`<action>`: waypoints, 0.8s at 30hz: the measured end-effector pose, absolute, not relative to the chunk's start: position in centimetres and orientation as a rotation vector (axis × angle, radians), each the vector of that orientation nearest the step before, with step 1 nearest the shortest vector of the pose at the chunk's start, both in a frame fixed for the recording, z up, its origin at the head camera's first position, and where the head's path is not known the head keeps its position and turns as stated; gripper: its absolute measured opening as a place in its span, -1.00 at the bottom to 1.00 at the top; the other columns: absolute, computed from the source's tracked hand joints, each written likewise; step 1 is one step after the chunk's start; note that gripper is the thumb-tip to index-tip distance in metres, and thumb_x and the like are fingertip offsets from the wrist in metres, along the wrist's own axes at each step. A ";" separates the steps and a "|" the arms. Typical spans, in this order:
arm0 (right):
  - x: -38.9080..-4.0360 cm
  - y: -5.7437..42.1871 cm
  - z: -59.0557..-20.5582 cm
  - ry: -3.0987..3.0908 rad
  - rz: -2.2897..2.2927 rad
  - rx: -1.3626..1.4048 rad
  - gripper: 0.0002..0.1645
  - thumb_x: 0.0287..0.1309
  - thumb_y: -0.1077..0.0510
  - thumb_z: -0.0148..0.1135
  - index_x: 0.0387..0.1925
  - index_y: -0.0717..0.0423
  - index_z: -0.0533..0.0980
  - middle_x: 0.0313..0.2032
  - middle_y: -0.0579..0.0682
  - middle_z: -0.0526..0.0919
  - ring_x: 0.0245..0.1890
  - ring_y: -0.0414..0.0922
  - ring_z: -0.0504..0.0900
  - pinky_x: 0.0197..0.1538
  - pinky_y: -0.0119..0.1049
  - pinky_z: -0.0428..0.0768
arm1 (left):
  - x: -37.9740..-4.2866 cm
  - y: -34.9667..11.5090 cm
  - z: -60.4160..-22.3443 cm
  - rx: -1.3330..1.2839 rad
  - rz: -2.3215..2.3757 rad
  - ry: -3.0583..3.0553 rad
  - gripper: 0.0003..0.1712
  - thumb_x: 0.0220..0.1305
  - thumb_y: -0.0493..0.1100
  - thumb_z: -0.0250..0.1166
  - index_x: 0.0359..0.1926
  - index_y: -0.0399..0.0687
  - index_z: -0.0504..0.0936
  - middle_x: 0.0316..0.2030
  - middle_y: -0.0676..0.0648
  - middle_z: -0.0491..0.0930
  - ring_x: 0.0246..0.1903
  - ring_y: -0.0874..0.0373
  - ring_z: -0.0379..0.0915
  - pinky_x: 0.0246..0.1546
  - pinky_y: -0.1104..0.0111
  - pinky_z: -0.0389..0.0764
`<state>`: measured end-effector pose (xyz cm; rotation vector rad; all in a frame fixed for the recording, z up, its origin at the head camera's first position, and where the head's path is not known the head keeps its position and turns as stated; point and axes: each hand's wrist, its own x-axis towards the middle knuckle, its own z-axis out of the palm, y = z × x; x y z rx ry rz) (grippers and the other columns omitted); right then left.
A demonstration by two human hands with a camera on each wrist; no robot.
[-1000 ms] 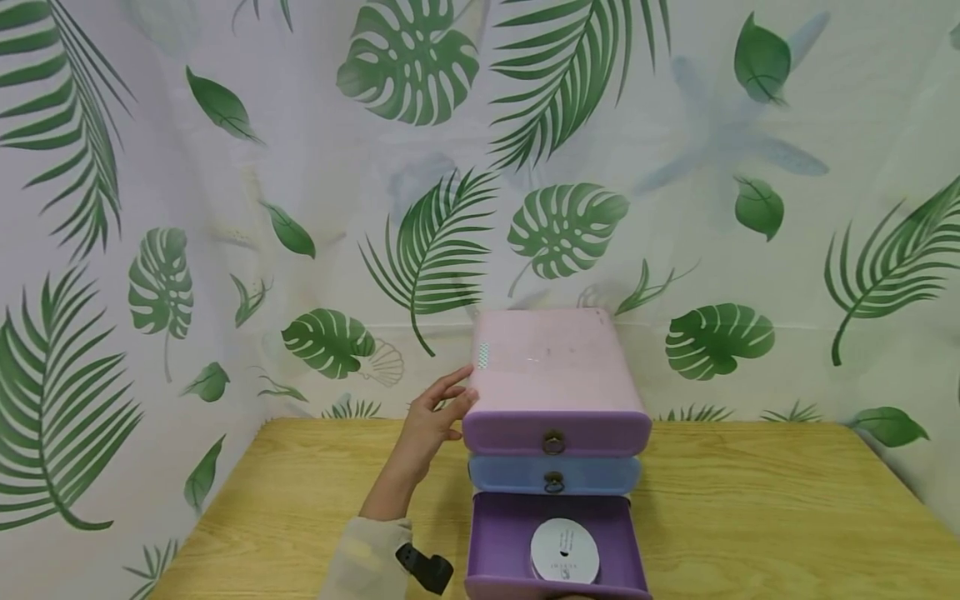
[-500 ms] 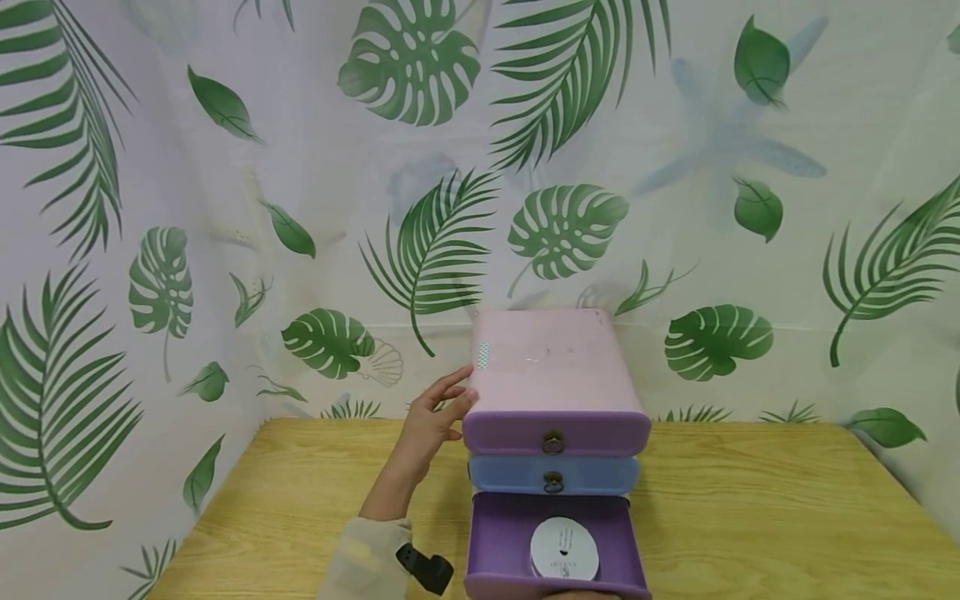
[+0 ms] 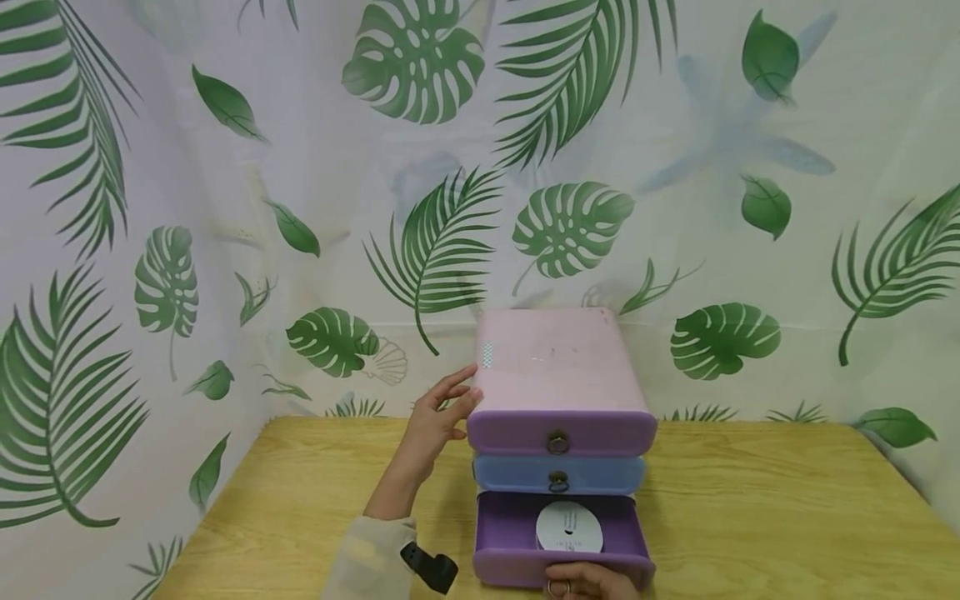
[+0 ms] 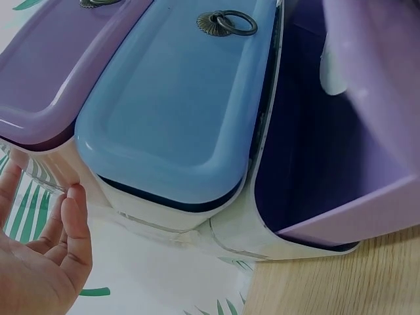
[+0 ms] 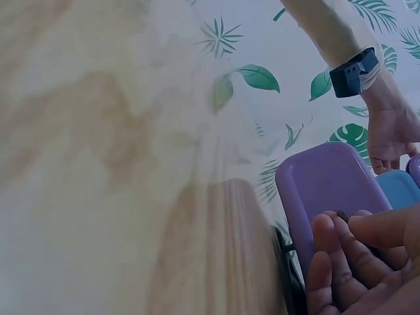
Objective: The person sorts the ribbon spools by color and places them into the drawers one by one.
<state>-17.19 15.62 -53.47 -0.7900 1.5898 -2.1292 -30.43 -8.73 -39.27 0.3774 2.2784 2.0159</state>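
Note:
A small chest of drawers with a pink top (image 3: 555, 358) stands on the table, its purple top drawer (image 3: 517, 433) and blue middle drawer (image 3: 517, 473) pushed in. The purple bottom drawer (image 3: 510, 568) is partly out, with a white round disc-like spool (image 3: 568, 527) lying inside. My right hand (image 3: 588, 579) is at its front; in the right wrist view, thumb and fingers pinch the dark ring pull (image 5: 342, 215). Against the chest's left side, near the top, my left hand (image 3: 435, 421) rests with its fingertips, fingers loosely extended. The spool's front edge is hidden by the drawer front.
Wood-grain table (image 3: 765, 508) extends on both sides of the chest. Behind it hangs a white leaf-print cloth (image 3: 480, 167). A black wrist strap (image 3: 429, 568) is on the left sleeve. Metal ring pulls hang on the upper two drawers.
The bottom drawer has slid inward a little, carrying the spool with it. My right hand has come further into view at the drawer front. The left hand keeps its place on the chest.

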 end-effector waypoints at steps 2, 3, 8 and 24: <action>-17.2 15.5 -53.0 1.705 -2.108 -0.642 -0.41 0.34 0.20 0.11 0.13 0.69 0.29 -0.09 -0.25 0.70 -0.08 -0.42 0.63 -0.03 -0.55 0.52 | -30.5 -8.8 -39.3 0.377 2.016 2.277 -0.46 0.30 0.00 0.25 0.30 0.23 0.46 0.16 -0.17 0.44 -0.22 0.21 0.45 -0.28 0.28 0.53; -17.2 15.4 -52.8 1.712 -2.109 -0.568 -0.31 0.32 0.16 0.14 0.12 0.77 0.21 -0.10 -0.20 0.70 -0.11 -0.40 0.64 -0.05 -0.53 0.54 | -30.5 -8.8 -39.3 0.378 2.014 2.279 -0.46 0.30 0.00 0.25 0.30 0.23 0.46 0.16 -0.17 0.45 -0.22 0.21 0.45 -0.28 0.27 0.53; -17.5 15.1 -51.9 1.738 -2.142 -0.385 -0.27 0.29 0.10 0.19 0.16 0.71 0.24 -0.15 -0.14 0.66 -0.19 -0.31 0.65 -0.10 -0.43 0.61 | -30.5 -8.7 -39.3 0.373 2.013 2.285 -0.46 0.30 0.00 0.26 0.30 0.23 0.46 0.15 -0.16 0.46 -0.22 0.21 0.45 -0.26 0.23 0.55; -19.4 14.2 -50.5 2.067 -2.027 -0.143 -0.50 0.32 0.33 0.07 0.19 0.61 0.29 -0.10 0.12 0.66 -0.24 -0.14 0.66 -0.15 -0.33 0.64 | -30.5 -8.7 -39.2 0.360 2.028 2.270 -0.47 0.30 -0.01 0.26 0.29 0.23 0.47 0.13 -0.16 0.46 -0.22 0.20 0.45 -0.29 0.28 0.52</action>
